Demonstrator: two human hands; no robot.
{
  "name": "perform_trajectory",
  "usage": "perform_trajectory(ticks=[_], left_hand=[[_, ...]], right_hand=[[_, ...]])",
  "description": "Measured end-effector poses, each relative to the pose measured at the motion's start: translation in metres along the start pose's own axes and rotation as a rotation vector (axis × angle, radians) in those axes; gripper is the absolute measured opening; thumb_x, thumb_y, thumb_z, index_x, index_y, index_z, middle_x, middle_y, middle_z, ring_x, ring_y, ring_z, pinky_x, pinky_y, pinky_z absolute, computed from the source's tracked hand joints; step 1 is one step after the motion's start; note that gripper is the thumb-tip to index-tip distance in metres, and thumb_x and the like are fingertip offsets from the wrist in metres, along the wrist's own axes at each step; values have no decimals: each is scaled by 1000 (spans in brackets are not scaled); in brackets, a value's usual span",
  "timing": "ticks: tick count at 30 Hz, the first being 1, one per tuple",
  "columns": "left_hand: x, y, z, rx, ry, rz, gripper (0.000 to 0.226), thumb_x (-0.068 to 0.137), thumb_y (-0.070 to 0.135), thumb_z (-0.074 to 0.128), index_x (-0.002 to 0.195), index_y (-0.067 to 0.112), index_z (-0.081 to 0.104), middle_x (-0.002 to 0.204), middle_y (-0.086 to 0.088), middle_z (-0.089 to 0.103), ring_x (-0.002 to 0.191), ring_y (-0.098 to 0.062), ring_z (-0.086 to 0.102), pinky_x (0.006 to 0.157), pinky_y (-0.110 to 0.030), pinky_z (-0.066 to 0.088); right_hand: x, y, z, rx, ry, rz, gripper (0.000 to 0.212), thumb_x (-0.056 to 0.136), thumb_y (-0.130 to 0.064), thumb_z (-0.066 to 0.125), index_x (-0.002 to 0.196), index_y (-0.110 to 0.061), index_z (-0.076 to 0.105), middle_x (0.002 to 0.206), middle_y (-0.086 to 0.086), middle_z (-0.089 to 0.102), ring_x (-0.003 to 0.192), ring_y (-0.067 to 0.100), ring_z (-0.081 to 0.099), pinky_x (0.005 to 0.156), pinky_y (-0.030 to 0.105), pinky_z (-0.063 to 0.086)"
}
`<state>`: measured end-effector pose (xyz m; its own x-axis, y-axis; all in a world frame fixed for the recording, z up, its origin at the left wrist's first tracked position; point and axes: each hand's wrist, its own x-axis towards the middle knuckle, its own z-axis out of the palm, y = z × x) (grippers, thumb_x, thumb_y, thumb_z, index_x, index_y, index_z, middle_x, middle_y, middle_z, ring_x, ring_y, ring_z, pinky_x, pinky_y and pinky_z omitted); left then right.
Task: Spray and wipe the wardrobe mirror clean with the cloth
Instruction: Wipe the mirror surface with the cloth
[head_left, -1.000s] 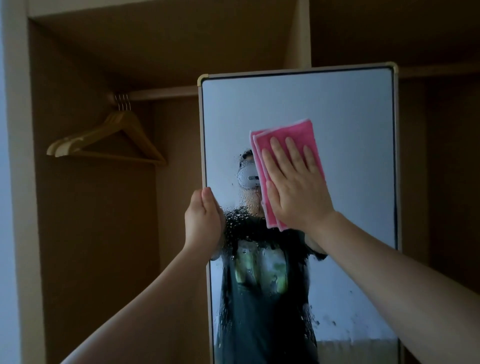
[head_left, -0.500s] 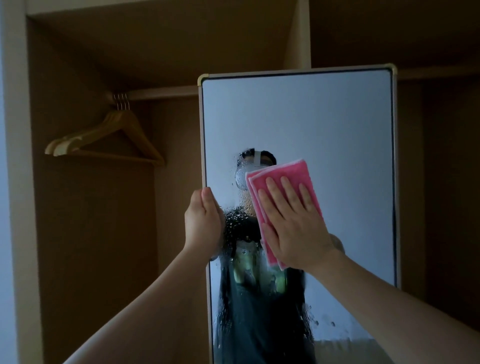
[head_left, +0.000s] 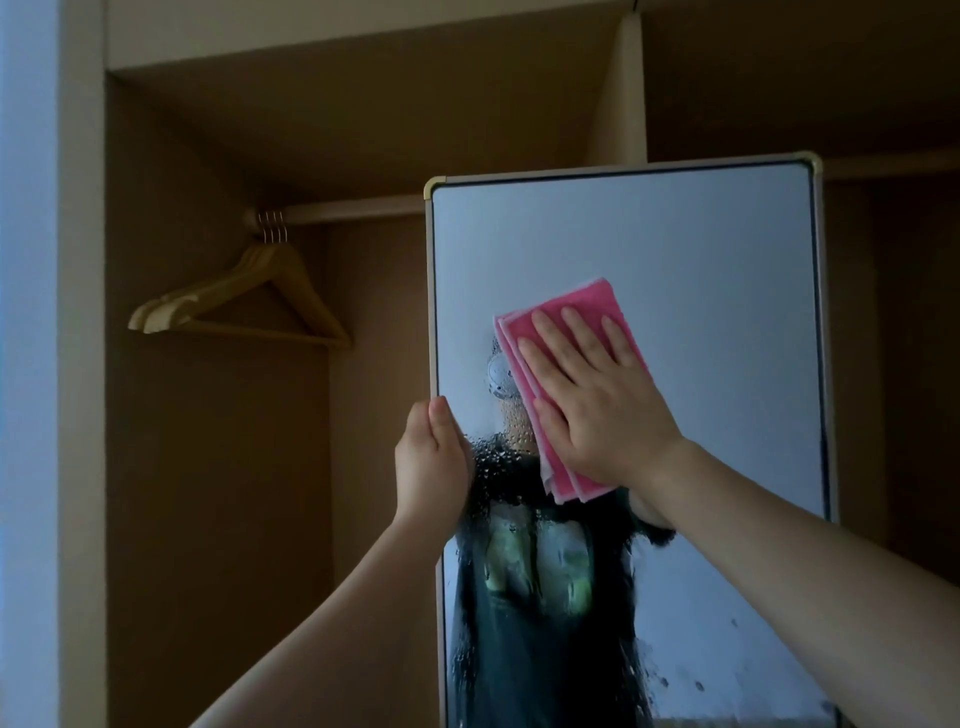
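Note:
A tall mirror (head_left: 675, 249) with a pale frame and gold corners stands inside the open wardrobe. Spray droplets cover its lower middle, over my dark reflection. A folded pink cloth (head_left: 582, 312) lies flat against the glass near the mirror's middle. My right hand (head_left: 597, 405) presses it there with straight, spread fingers. My left hand (head_left: 431, 457) grips the mirror's left edge, thumb on the front and fingers curled behind the frame. No spray bottle is in view.
Several wooden hangers (head_left: 244, 301) hang on a rail (head_left: 337, 210) in the left wardrobe bay. A vertical partition (head_left: 626, 93) rises behind the mirror. The wardrobe's left side panel (head_left: 83, 364) borders a pale wall.
My right hand slid the pink cloth down the glass, then back up and slightly right. The left hand kept its grip on the mirror's edge. The view shifted a little.

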<state>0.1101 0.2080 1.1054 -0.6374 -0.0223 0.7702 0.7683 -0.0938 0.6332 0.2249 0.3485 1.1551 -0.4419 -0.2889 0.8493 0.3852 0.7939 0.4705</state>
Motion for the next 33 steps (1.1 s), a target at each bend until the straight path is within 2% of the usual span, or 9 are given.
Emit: perform_trajectory(ticks=[5,12,18,21,23,25,29,33], left_hand=[[-1,1,-1,13,-2,16,39,103,35,28,74,16,47,57,4,50,49,8,51,45,-6,38],[-3,1,-5,35,-39,57,37,102,34,29,74,16,43,56,5,47,47,6,50,43,-10,38],[-13,-3,-12,46,-108,95,29,102,29,30,75,26,39,55,8,47,44,4,48,39,-11,36],[-18,-4,-14,29,-143,90,29,102,31,28,76,33,39,52,11,53,42,2,49,38,-12,35],[-21,-5,-16,15,-175,56,30,101,34,26,75,41,40,50,14,55,41,-1,49,39,-17,39],[-23,-7,-17,15,-198,26,30,101,35,25,77,44,40,49,9,54,42,-8,52,40,-24,42],[-31,-15,-20,8,-220,4,28,102,32,26,78,37,42,56,2,57,46,-11,53,43,-27,42],[-39,-20,-24,55,-192,24,31,103,28,28,76,23,44,57,4,55,43,-1,46,40,-17,38]], right_hand=[[43,10,-11,-32,-33,18,58,98,-40,23,151,-16,30,159,9,24,147,32,19,120,51,7],[108,24,-22,-78,-17,61,61,99,-44,11,154,-19,19,161,8,16,149,31,11,120,49,2],[112,21,-19,-87,11,60,59,100,-41,13,153,-16,21,160,10,21,147,34,17,119,49,5],[107,17,-18,-73,6,62,59,100,-39,15,153,-15,23,159,10,24,147,34,18,120,51,9],[101,13,-16,-61,-3,57,59,100,-39,16,153,-15,23,159,11,24,147,34,18,120,52,11],[92,7,-14,-47,-10,50,59,100,-40,16,153,-15,23,159,11,23,147,34,17,120,52,12],[65,-10,-6,-30,-12,17,61,100,-41,15,153,-14,23,160,11,22,148,34,15,121,50,9],[37,-26,2,-7,-9,-6,60,99,-38,20,153,-11,22,159,13,22,148,34,15,121,49,3]])
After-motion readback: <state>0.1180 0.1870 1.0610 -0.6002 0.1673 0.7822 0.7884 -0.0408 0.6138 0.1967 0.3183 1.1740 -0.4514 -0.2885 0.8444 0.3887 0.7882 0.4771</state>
